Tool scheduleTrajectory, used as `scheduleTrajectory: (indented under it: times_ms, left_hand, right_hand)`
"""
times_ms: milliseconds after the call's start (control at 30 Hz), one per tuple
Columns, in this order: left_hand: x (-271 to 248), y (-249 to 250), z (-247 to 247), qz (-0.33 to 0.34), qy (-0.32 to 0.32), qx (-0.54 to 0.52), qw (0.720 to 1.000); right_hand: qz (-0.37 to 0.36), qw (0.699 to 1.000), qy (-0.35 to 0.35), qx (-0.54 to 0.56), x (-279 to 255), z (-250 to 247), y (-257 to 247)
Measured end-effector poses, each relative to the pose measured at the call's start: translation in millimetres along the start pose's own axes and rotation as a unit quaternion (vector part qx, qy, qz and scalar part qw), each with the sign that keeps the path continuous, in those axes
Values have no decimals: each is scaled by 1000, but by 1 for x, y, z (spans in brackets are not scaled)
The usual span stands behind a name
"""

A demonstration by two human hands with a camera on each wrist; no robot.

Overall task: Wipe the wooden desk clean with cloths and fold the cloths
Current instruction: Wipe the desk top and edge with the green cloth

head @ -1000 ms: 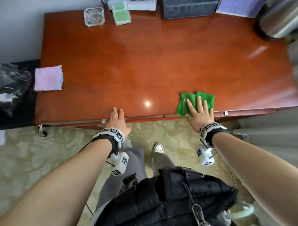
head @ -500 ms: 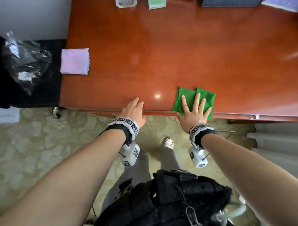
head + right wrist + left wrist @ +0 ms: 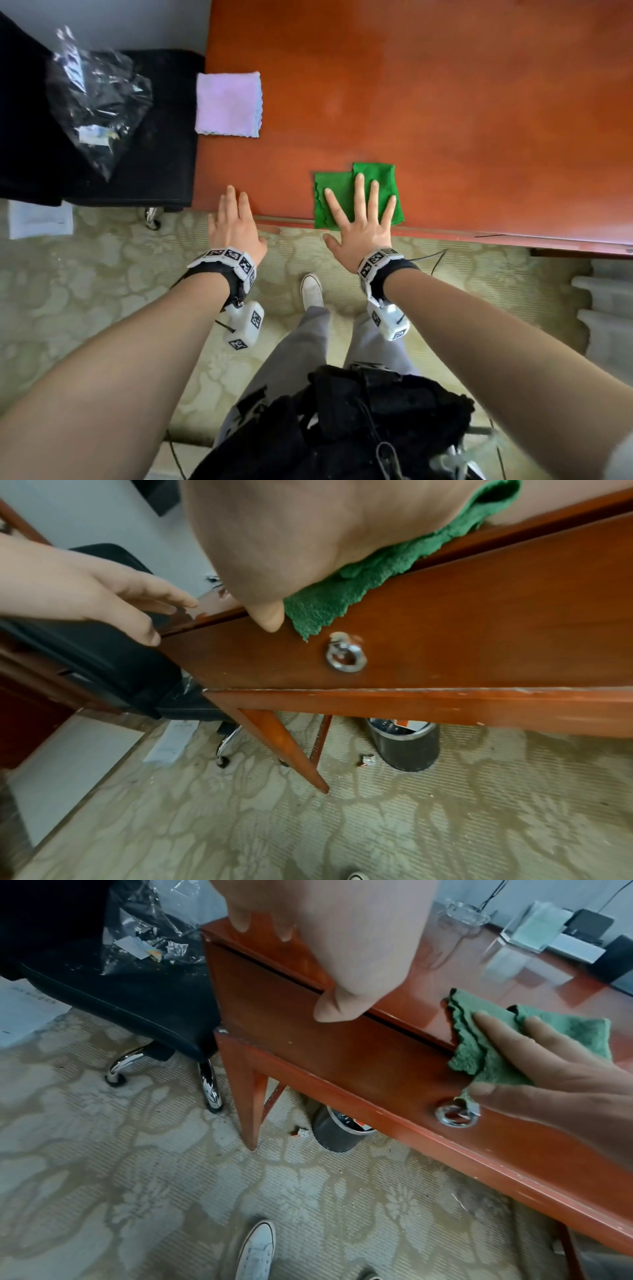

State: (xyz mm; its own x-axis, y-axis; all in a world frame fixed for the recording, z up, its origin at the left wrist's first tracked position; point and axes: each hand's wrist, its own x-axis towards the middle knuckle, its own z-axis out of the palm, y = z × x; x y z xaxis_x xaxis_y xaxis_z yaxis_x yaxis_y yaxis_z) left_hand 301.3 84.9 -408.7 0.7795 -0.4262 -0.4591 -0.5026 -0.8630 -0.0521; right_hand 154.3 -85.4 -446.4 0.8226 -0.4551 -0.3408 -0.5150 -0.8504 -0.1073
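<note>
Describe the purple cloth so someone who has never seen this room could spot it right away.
Find the big reddish wooden desk and go to its left end, next to the black chair. The purple cloth lies there, folded into a neat square with nothing touching it. The only other cloth, a green cloth, sits at the desk's front edge under the right hand.

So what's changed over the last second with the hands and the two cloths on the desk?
The right hand, fingers flat, has slid the green cloth left along the near edge of the reddish wooden desk, closer to its left corner. The left hand moved left along that edge too, fingertips resting by the corner. Nothing was gripped or let go. The folded lilac cloth stayed at the desk's left edge.
</note>
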Motion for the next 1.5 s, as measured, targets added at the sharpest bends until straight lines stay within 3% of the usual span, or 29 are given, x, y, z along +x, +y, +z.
scheduleTrajectory:
  times_ms: [233,533,833,1033,1100,1167,1233,1300,1400,1500]
  left_hand:
    - [12,-64,4,-11,1,-39,999]
    - [12,-115,10,35,-22,-24,999]
    - [16,-111,5,35,19,-91,995]
    - [21,-95,-4,53,26,-132,989]
    - [21,-87,-9,59,22,-132,989]
    - [23,-76,-17,65,16,-141,988]
    - [23,-64,-32,78,8,-160,984]
    - [23,-50,-49,88,-10,-183,979]
    - [24,-32,-73,87,-37,-240,966]
    - [27,-17,-96,52,-87,-329,939]
  right_hand:
    - [-65,998,-1,-23,35,-3,-99]
    - [-141,987,-17,-75,60,-3,-190]
    - [-212,971,-29,-109,50,-21,-153]
    - [-186,975,-60,-105,40,-37,-110]
    - [-166,981,-92,-33,42,-52,-101]
    - [-98,980,-105,138,47,-64,-95]
    - [14,956,-93,278,56,-73,-87]
    - [108,911,-106,383,63,-84,-71]
    - [182,810,-163,533,64,-108,-42]
    - [215,729,-160,630,63,-125,-17]
